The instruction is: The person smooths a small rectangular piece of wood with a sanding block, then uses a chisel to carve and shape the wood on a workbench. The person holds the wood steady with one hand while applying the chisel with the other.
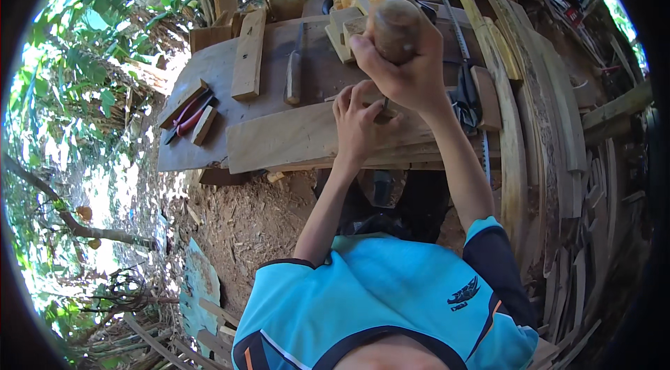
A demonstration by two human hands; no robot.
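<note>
My right hand (412, 70) is closed around a thick, rounded piece of wood (396, 29), seen end-on and raised close to the camera. It looks like a tool's handle or a mallet; the rest is hidden. Below that hand, a thin dark metal shaft (386, 102) points down beside my left hand (361, 119). The left fingers curl over a small wooden block (373, 95), pressing it on a long flat board (286, 134) along the near edge of the workbench (209, 73). Fingers and right arm cover most of the block.
Red-handled pliers (190, 117) rest between wood offcuts at the left. A wooden-handled blade (294, 73) and a plank (249, 56) lie farther back. A toothed metal strip (451, 17), a black-handled tool (466, 96) and long timber strips (534, 105) line the right side.
</note>
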